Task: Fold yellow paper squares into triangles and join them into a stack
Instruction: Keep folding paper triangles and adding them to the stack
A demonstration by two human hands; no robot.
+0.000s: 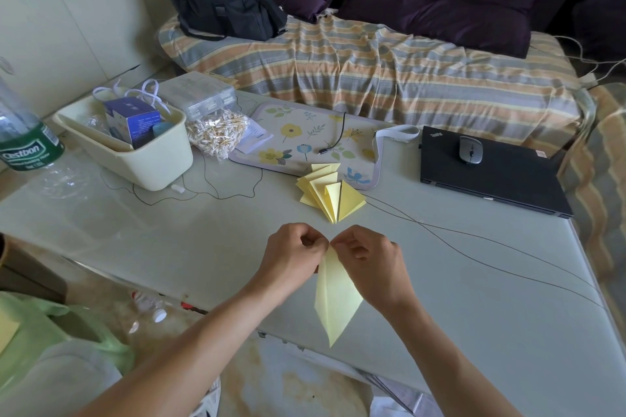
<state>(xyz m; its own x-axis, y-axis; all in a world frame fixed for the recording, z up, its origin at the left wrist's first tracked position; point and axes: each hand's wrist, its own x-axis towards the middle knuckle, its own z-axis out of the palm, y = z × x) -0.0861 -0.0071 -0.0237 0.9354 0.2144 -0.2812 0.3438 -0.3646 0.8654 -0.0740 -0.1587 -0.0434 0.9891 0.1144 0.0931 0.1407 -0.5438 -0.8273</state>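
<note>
Both hands pinching top of folded yellow paper
Left hand (294, 256), right hand (367, 259) grip paper (335, 298): light, limp, creases easily; likely best held near edges

A folded yellow paper (335, 294) is pinched at its top corner by the left hand (294, 256) and right hand (369, 259) above the counter (474, 298); a fanned stack of folded triangles (330, 193) is seen beyond.
</note>
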